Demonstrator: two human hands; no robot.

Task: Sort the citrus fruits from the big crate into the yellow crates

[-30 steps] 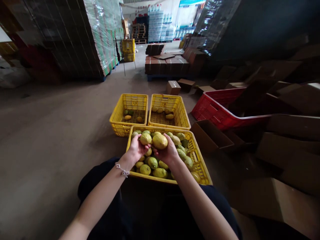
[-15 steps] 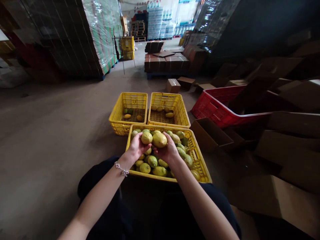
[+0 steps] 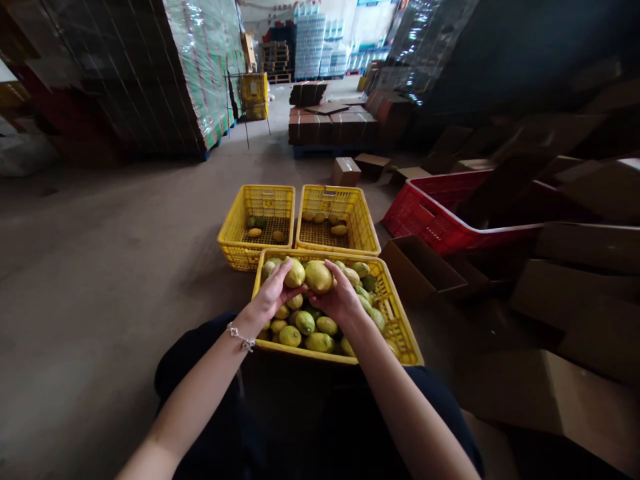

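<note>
My left hand (image 3: pixel 275 291) is closed round a yellow-green lemon (image 3: pixel 295 272). A larger yellow lemon (image 3: pixel 319 277) is gripped in my right hand (image 3: pixel 341 297). The two fruits are side by side, close together, above the near yellow crate (image 3: pixel 407 333). Under my hands that crate holds many green and yellow lemons (image 3: pixel 319 342), partly hidden by my hands and forearms.
Beyond the near crate stand a left yellow crate (image 3: pixel 233 250) and a right yellow crate (image 3: pixel 370 227), each with several fruits on its floor. To the right are an open cardboard box (image 3: pixel 415 270), a red crate (image 3: pixel 425 210) and piled cardboard (image 3: pixel 550 393).
Both hands have shifted and turned slightly with their lemons. My left fingers now cover more of the left fruit's side. The crates have not moved.
</note>
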